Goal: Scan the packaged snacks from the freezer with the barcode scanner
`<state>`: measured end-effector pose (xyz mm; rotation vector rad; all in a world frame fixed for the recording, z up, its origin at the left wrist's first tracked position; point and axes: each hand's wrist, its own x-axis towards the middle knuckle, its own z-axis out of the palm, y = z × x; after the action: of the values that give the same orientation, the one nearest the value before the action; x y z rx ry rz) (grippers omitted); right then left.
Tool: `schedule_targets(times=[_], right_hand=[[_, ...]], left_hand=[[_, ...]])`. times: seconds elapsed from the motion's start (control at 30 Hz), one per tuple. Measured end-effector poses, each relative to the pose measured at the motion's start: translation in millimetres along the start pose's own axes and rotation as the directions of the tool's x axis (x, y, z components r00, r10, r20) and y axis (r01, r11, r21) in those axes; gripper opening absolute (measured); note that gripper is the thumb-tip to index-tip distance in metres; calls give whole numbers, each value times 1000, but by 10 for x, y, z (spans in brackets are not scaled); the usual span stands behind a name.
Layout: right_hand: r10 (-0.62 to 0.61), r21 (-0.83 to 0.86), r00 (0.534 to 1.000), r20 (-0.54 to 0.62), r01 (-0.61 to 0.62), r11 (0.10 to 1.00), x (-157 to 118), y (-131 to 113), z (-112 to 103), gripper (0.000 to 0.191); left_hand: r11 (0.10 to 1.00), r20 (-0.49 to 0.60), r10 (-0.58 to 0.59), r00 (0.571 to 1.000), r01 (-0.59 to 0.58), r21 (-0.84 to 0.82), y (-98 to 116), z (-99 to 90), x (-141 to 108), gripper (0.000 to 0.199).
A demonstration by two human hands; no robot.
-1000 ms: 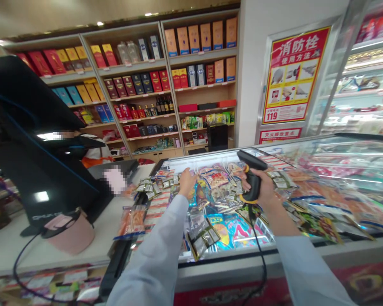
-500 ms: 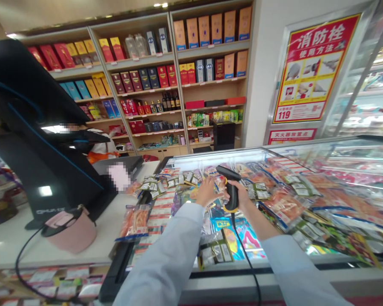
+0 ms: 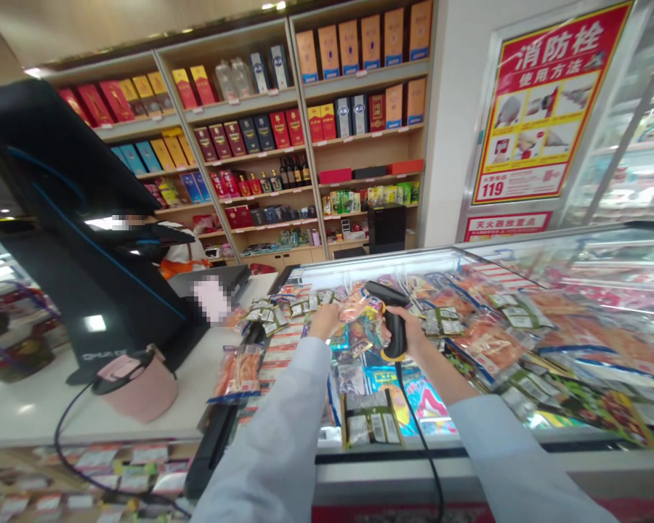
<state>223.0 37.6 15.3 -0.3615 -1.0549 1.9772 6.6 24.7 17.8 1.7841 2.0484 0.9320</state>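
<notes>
My right hand is wrapped round the grip of a black and yellow handheld scanner, whose cable hangs down over the freezer's front edge. To its left, my left hand has its fingers closed at the side of a clear, colourful food packet. That packet is in front of the scanner's head, above other packets in the display freezer. Nearer me, a green and clear packet lies on blue bags.
At the left, a black checkout machine and a pink bag stand on a white counter. A reddish packet lies by the freezer's left edge. Boxed goods fill shelves behind; a person is partly hidden.
My left hand has shifted left and its fingers have closed at the packet, which now shows in front of the scanner. The scanner stays in my right hand. The view has shifted slightly.
</notes>
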Motion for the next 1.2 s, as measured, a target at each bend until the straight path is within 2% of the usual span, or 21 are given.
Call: schedule_targets(times=[0.1,0.17,0.23,0.3,0.33,0.37,0.57,0.73,0.93,1.03,1.2], right_hand=[[3,5,1000,30,-3,1000,-40,-10,64,24],[14,-8,997,71,-14,1000,-70,-1,114,23],[17,-30,992,127,-14,999,-105,26,168,22],[17,-59,984,176,-7,998,-142,65,219,21],[16,-74,982,190,-2,997,-162,85,242,21],[17,-90,980,197,1,996,-182,102,262,21],[41,-130,984,176,-18,991,-272,132,315,19],[12,-84,986,165,2,996,-262,125,284,20],[15,-66,986,168,-4,998,-234,137,230,20],[26,-63,984,178,-15,998,-223,151,208,20],[29,-61,982,184,-18,998,-208,155,180,19]], left_hand=[[988,-26,-41,999,37,-152,-270,-310,-123,28],[950,-50,-54,997,36,-309,-404,-394,-230,48],[835,-93,-67,993,5,-550,-475,-382,-309,68],[668,-129,-76,989,-45,-743,-491,-318,-339,83],[611,-137,-78,988,-61,-789,-488,-281,-337,87],[593,-135,-76,988,-64,-802,-484,-247,-329,89],[611,-87,-102,991,-6,-791,-532,-157,-297,85],[682,-37,-134,990,65,-729,-624,-168,-338,77],[739,-46,-134,990,69,-670,-658,-207,-361,73],[747,-45,-155,987,87,-659,-631,-227,-370,73],[748,-21,-127,992,81,-659,-597,-271,-387,75]])
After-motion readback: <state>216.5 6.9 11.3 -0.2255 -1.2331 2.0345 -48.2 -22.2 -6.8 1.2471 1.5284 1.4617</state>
